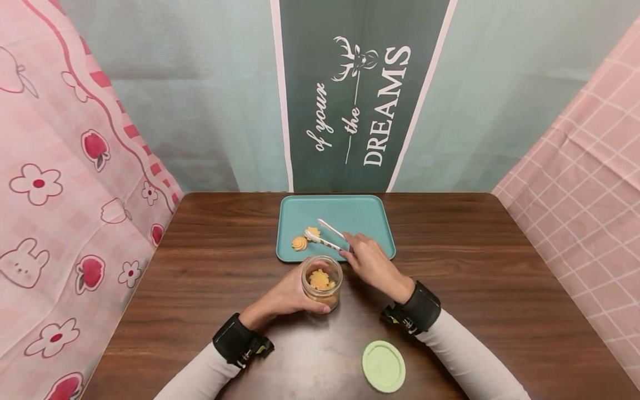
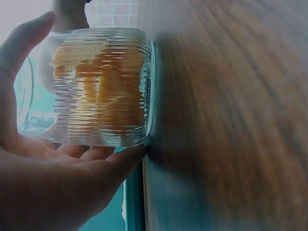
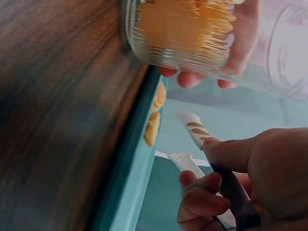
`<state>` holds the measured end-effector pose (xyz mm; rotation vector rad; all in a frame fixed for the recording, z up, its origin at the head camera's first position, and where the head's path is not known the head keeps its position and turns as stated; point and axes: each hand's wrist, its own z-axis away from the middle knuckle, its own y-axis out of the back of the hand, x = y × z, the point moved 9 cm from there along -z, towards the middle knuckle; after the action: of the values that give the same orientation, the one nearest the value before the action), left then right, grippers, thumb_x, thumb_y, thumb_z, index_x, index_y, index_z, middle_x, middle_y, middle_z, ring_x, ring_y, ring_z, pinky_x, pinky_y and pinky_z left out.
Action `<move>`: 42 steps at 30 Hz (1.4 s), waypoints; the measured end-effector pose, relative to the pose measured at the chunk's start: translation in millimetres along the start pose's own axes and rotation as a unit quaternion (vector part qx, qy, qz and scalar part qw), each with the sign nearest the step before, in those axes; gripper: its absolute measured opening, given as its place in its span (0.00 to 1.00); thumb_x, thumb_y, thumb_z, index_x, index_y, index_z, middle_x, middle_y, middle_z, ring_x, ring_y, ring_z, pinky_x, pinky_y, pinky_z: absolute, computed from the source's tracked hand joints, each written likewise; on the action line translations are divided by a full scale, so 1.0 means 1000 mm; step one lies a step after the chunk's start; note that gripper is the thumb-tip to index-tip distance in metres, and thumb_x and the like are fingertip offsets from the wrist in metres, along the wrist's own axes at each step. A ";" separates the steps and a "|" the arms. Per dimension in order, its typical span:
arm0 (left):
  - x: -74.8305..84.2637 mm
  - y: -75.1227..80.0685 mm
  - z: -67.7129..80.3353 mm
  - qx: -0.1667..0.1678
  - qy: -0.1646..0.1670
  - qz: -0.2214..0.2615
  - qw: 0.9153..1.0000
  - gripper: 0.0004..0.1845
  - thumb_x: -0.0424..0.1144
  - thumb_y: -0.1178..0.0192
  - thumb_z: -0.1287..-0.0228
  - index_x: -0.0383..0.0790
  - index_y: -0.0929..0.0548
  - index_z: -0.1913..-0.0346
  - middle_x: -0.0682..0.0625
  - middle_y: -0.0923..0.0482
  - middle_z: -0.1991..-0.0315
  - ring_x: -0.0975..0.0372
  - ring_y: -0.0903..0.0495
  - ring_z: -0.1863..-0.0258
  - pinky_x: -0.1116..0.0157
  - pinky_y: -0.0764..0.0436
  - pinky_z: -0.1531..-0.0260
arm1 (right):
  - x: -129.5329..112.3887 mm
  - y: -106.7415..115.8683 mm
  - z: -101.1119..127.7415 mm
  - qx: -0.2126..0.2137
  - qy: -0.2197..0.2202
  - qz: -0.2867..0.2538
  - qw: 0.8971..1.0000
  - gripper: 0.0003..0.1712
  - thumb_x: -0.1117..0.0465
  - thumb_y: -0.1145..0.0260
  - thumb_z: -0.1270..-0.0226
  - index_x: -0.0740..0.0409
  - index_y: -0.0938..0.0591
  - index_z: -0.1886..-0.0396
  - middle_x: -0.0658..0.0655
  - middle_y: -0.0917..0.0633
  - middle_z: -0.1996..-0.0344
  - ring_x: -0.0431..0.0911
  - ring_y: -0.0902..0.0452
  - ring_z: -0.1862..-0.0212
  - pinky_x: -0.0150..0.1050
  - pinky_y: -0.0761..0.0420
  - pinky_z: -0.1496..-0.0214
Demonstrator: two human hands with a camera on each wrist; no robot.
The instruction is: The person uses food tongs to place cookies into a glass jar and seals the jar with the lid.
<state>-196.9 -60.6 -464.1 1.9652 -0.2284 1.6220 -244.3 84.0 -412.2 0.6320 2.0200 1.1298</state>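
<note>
My left hand (image 1: 287, 291) holds a ribbed glass jar (image 1: 337, 294) upright on the table, fingers round its far side and thumb on the near side. Several golden cookies (image 2: 103, 82) fill the lower part of the jar, whose mouth is uncovered. My right hand (image 1: 374, 265) grips white tongs (image 1: 331, 244) over the teal tray (image 1: 340, 208). The tong tips are spread apart with nothing between them; one overlaps a flower-shaped cookie (image 1: 313, 231) in the head view. Beside it on the tray lies a round swirled cookie (image 1: 299, 243).
A pale green round lid (image 1: 383, 366) lies on the brown wooden table (image 1: 480, 289) near the front. The tray sits at the table's back edge, just behind the jar. Patterned curtains (image 1: 220, 100) hang at the back and both sides.
</note>
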 end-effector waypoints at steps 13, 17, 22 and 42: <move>0.000 -0.001 0.001 -0.001 0.009 -0.011 1.000 0.43 0.40 0.13 0.55 0.40 0.23 0.34 0.47 0.25 0.38 0.57 0.25 0.37 0.60 0.30 0.31 | 0.007 -0.016 0.003 -0.032 -0.010 -0.006 0.999 0.21 0.64 0.28 0.27 0.72 0.18 0.40 0.54 0.23 0.72 0.43 0.27 0.72 0.37 0.27 0.72; 0.001 -0.001 0.001 0.000 0.008 -0.009 1.000 0.43 0.39 0.13 0.55 0.39 0.23 0.34 0.47 0.24 0.39 0.57 0.25 0.38 0.60 0.29 0.31 | 0.008 -0.019 0.004 -0.037 -0.015 -0.003 0.999 0.22 0.64 0.28 0.27 0.72 0.19 0.39 0.55 0.23 0.72 0.43 0.28 0.72 0.37 0.27 0.72; 0.000 -0.001 0.002 -0.001 0.008 -0.010 1.000 0.43 0.39 0.13 0.55 0.39 0.23 0.35 0.47 0.24 0.39 0.57 0.25 0.37 0.59 0.30 0.31 | 0.008 -0.022 0.004 -0.042 -0.021 0.002 0.999 0.23 0.63 0.29 0.26 0.73 0.19 0.38 0.55 0.22 0.72 0.43 0.27 0.72 0.38 0.26 0.71; 0.001 0.000 0.002 0.000 0.007 -0.005 1.000 0.43 0.39 0.13 0.55 0.39 0.24 0.34 0.47 0.25 0.37 0.57 0.26 0.36 0.59 0.30 0.31 | 0.008 -0.030 0.005 -0.040 -0.022 0.005 0.999 0.23 0.65 0.30 0.26 0.74 0.20 0.37 0.59 0.20 0.69 0.47 0.23 0.70 0.42 0.22 0.69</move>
<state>-195.1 -61.5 -463.8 1.9515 -0.2132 1.6286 -247.4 76.9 -442.6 0.6209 1.9256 1.1862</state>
